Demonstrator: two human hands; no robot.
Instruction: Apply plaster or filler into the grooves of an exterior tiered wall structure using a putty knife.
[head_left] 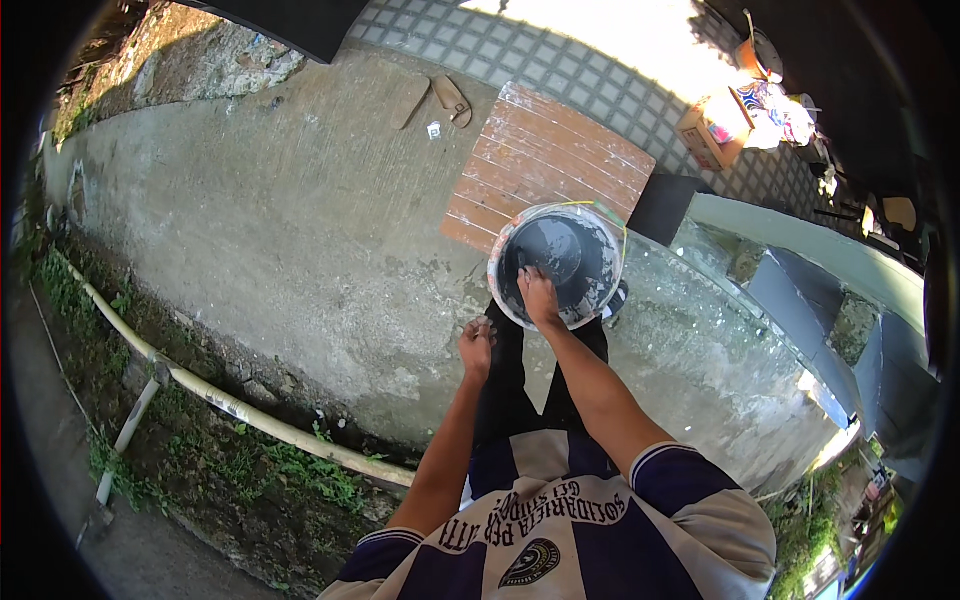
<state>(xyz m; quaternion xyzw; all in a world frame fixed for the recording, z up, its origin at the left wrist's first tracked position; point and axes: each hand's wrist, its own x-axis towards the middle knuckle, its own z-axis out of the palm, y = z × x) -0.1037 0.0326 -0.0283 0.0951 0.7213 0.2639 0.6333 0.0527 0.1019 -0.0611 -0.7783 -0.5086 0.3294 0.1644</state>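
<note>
Seen from above, standing on a rough concrete slab (pixel 300 230). Right hand (pixel 538 297) reaching down over the near rim of a round bucket (pixel 556 264), fingers curled on the rim's inner edge, apparently gripping it; exact clamp hard to tell from this height. Bucket dark inside, smeared with grey cement on its walls, mouth facing straight up toward the camera, so its long axis running vertical, near enough along the line of sight. Thin yellow handle arcing along the far right of the rim. Bucket sitting just ahead of the dark trousers (pixel 520 380), at the near corner of a reddish-brown slatted board (pixel 550 165) lying flat on the slab; whether resting on the ground or lifted slightly, cannot tell.

Left hand (pixel 476 345) hanging free beside the left leg, closed into a loose fist, holding nothing visible, near the bucket but not touching it. The 2 hands apart.

2 sandals (pixel 438 100) lying beyond the board, close together. Pale pipe (pixel 240 410) running diagonally along the weedy edge at left. Cardboard box (pixel 712 135) in sunlight at upper right, well apart from the bucket.
</note>
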